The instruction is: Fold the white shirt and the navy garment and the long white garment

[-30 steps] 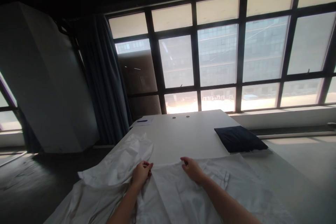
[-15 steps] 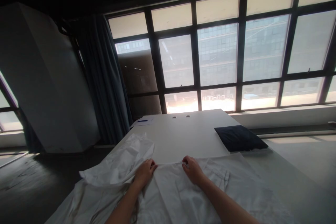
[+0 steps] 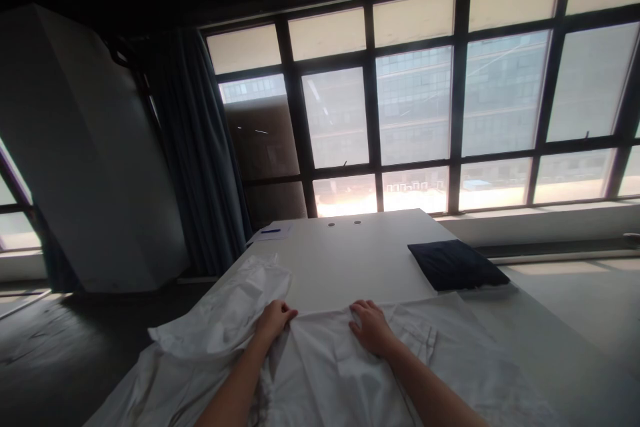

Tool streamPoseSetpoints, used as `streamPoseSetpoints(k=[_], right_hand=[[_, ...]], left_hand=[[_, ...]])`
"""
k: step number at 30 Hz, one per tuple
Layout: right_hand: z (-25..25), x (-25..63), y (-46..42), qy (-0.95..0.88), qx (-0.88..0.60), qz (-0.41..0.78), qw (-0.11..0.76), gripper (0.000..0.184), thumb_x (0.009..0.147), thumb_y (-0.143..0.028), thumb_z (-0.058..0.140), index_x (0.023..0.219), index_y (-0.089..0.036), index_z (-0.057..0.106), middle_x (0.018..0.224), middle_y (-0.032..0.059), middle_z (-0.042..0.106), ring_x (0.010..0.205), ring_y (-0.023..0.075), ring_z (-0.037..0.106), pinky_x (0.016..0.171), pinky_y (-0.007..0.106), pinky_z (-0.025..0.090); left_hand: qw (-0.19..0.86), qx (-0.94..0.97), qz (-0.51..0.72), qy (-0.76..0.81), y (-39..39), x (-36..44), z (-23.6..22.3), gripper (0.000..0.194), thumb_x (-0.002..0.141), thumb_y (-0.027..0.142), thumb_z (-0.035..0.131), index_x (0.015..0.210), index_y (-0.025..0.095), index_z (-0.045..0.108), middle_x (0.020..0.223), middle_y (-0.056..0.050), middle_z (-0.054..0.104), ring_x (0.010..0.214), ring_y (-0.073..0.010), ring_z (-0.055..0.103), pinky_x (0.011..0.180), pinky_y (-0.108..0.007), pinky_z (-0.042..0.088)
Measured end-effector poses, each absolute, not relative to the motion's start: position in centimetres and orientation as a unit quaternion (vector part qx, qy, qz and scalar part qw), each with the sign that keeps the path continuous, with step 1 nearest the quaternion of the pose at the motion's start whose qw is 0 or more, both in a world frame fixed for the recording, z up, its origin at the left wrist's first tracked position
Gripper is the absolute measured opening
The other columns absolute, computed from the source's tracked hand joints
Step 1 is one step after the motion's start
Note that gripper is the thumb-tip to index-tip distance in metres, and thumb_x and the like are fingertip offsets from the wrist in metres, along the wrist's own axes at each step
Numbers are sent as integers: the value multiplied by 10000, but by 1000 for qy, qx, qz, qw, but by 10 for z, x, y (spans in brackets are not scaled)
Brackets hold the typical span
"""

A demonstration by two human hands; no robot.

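Note:
A white garment lies spread over the near part of a long white table. My left hand is closed, pinching the far edge of the white cloth next to a bunched sleeve. My right hand lies on the cloth close to the same far edge, its fingers bent and pressed down on the fabric. The two hands are about a hand's width apart.
A folded dark blue cloth lies on the table's right side beyond the hands. A sheet of paper with a blue pen sits at the far left corner. Large windows, a dark curtain and a white pillar stand behind.
My left hand has slid slightly right along the cloth's far edge. My right hand has settled lower and flatter on the fabric, which now bunches more between the hands.

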State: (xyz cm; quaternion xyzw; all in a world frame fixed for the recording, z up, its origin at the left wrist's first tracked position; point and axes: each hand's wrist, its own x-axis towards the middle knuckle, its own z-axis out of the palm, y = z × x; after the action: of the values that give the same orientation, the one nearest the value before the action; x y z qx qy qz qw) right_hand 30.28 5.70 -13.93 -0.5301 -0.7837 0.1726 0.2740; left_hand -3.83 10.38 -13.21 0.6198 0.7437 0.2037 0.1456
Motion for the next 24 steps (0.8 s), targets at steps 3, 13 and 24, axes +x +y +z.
streamPoseSetpoints(k=[3,13,24], right_hand=[[-142,304,56,-775,-546,166,272,442,870,-325,600,1301,-239,644,1377,75,617,1287,256,494,1120,385,287],[-140,307,67,-728,-595,150,307,200,937,-254,505,913,-199,696,1033,91,703,982,201,617,902,288,402],[-123,308,45,-820,-501,135,241,209,899,-398,603,878,-212,697,992,75,700,992,229,596,957,349,359]], left_hand=[[134,613,199,753,104,-38,-132,222,854,400,705,785,189,691,767,-26,755,784,-199,710,652,-235,407],[20,665,190,722,86,-17,-107,133,950,235,513,930,207,641,1000,-81,708,989,-233,649,881,-302,416],[43,800,123,586,82,74,-128,416,976,424,477,1331,257,613,1377,-104,616,1292,-264,531,1115,-387,356]])
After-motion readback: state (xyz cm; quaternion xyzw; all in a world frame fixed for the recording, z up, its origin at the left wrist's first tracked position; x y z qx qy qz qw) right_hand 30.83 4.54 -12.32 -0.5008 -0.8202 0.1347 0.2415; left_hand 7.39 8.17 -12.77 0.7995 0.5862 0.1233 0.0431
